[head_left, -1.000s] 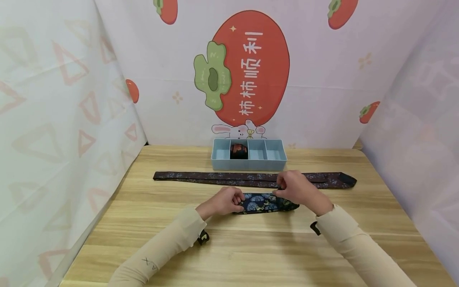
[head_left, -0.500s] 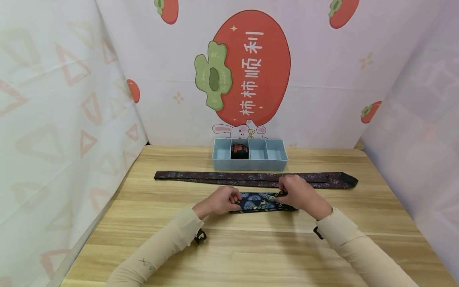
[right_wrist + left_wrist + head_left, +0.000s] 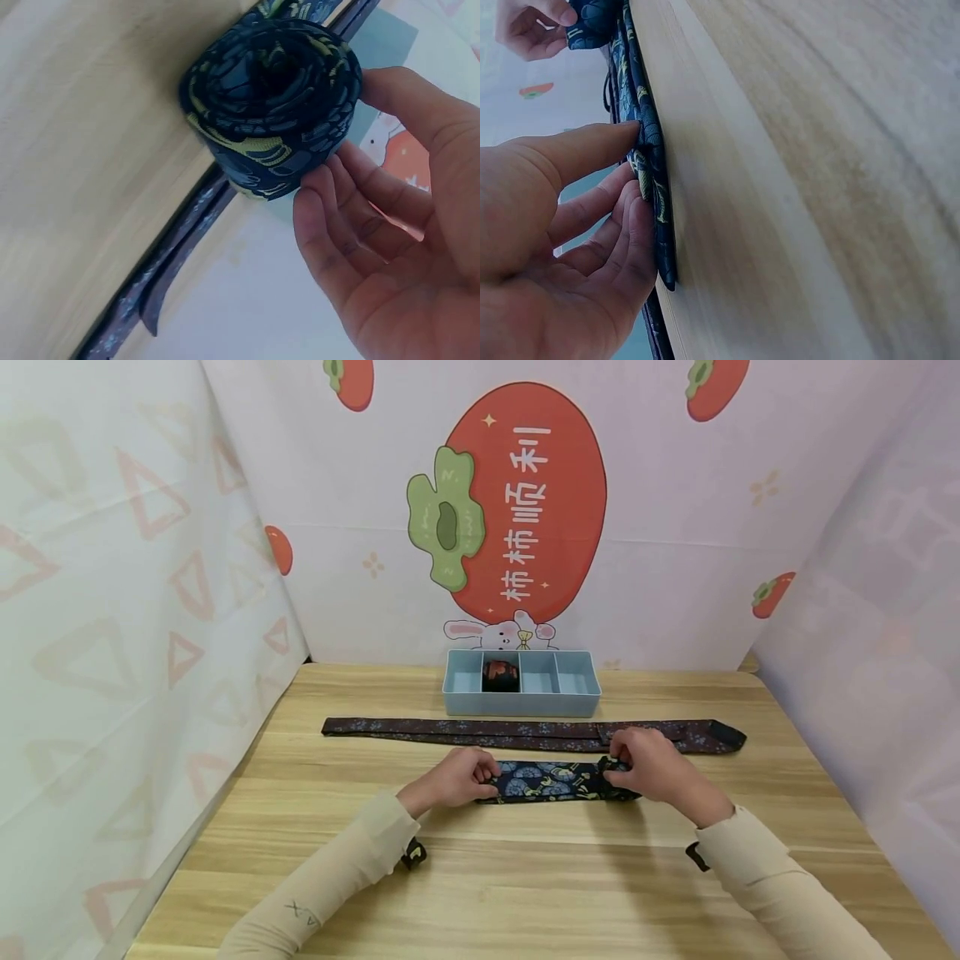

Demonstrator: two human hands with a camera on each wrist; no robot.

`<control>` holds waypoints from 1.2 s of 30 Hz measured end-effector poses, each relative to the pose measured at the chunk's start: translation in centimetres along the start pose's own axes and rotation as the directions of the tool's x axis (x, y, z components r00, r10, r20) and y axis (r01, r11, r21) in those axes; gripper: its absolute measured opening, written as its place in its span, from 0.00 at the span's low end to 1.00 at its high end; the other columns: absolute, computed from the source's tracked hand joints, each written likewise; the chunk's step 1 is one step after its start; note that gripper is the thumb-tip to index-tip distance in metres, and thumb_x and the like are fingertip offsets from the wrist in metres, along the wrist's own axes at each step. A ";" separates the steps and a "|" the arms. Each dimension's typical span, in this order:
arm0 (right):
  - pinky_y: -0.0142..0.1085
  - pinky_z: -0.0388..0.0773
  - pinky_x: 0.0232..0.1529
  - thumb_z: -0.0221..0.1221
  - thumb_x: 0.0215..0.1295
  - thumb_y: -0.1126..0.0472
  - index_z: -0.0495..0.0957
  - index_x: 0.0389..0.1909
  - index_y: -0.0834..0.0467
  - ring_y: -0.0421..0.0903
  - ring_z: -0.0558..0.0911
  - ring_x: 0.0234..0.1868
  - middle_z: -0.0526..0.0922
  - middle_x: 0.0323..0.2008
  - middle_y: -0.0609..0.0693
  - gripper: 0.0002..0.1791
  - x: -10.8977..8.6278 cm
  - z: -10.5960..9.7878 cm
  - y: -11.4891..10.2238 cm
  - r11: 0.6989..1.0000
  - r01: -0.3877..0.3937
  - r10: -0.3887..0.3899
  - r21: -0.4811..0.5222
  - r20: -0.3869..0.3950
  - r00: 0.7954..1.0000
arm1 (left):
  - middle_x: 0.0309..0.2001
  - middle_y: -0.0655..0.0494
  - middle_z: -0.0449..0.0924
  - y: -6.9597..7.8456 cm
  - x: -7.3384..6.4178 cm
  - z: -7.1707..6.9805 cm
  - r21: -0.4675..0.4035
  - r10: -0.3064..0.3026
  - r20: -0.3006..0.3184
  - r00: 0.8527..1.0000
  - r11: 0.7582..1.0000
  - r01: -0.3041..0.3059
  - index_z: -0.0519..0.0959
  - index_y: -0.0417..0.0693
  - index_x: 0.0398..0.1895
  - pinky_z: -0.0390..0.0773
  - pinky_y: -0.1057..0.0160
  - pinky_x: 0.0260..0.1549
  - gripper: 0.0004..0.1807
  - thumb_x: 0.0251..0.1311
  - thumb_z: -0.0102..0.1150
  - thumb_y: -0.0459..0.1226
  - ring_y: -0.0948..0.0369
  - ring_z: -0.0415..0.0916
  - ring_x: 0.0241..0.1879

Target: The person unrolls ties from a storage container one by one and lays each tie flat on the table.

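Note:
A navy necktie (image 3: 543, 781) with a blue and yellow pattern lies across the middle of the wooden table, its right end wound into a coil (image 3: 274, 105). My right hand (image 3: 651, 767) holds that coil by its side between thumb and fingers, as the right wrist view shows. At the flat left part, my left hand (image 3: 456, 777) pinches the layered fabric. In the left wrist view the thumb (image 3: 600, 146) presses from one side and the fingertips from the other, close above the table. Behind both hands stretches a dark maroon necktie (image 3: 465, 729), laid out lengthwise.
A light blue four-part box (image 3: 521, 704) stands at the back of the table. A rolled black and red necktie (image 3: 500, 677) sits in its second compartment from the left. Printed cloth (image 3: 660, 593) hangs behind and at both sides.
My right hand has moved to the right with the coil. More flat fabric shows between the hands. My left hand has shifted slightly left, still pinching the necktie.

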State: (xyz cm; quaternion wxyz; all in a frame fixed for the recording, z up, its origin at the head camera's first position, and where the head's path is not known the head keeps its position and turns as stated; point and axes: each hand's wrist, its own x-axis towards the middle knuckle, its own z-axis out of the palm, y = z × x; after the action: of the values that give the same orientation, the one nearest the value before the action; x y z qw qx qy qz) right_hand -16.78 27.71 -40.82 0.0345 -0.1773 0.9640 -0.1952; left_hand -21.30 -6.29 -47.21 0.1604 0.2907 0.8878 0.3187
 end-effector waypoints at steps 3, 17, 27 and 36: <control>0.38 0.73 0.32 0.75 0.62 0.61 0.80 0.37 0.61 0.40 0.70 0.27 0.77 0.28 0.48 0.12 0.0 -0.2 -0.2 1.000 0.010 -0.010 -0.010 0.003 1.000 | 0.42 0.55 0.85 0.1 -0.1 -0.2 0.003 -0.002 0.006 1.000 1.000 0.002 0.86 0.44 0.48 0.82 0.63 0.44 0.12 0.64 0.73 0.36 0.64 0.79 0.41; 0.35 0.70 0.31 0.73 0.63 0.65 0.83 0.40 0.63 0.38 0.66 0.23 0.73 0.23 0.47 0.10 1.7 0.2 -2.9 0.993 0.112 -0.109 -0.036 0.094 0.990 | 0.43 0.54 0.84 0.4 -0.1 -0.3 0.007 -0.015 0.015 1.000 1.000 0.015 0.86 0.44 0.49 0.81 0.63 0.44 0.11 0.65 0.73 0.36 0.64 0.78 0.41; 0.37 0.71 0.31 0.76 0.60 0.62 0.80 0.37 0.61 0.40 0.70 0.28 0.80 0.33 0.53 0.13 0.6 0.4 -1.3 0.996 0.059 -0.057 -0.071 0.026 0.998 | 0.43 0.54 0.84 -0.2 -0.2 -0.4 -0.021 -0.007 0.021 1.000 1.000 0.007 0.86 0.44 0.49 0.82 0.62 0.44 0.11 0.65 0.72 0.35 0.63 0.78 0.42; 0.35 0.63 0.28 0.78 0.58 0.57 0.77 0.33 0.59 0.42 0.66 0.26 0.75 0.30 0.50 0.18 -0.9 0.2 0.7 0.992 -0.016 0.011 -0.126 -0.040 0.999 | 0.43 0.54 0.83 -0.5 -0.6 -1.0 -0.044 -0.025 0.030 0.999 0.999 0.026 0.85 0.44 0.48 0.81 0.64 0.45 0.10 0.66 0.72 0.34 0.63 0.78 0.42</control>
State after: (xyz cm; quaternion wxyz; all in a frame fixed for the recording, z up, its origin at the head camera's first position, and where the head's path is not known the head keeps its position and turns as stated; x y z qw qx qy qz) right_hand -16.14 28.56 -41.33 0.0054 -0.1688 0.9760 -0.1372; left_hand -21.43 -7.42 -46.74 0.1838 0.2803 0.8817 0.3321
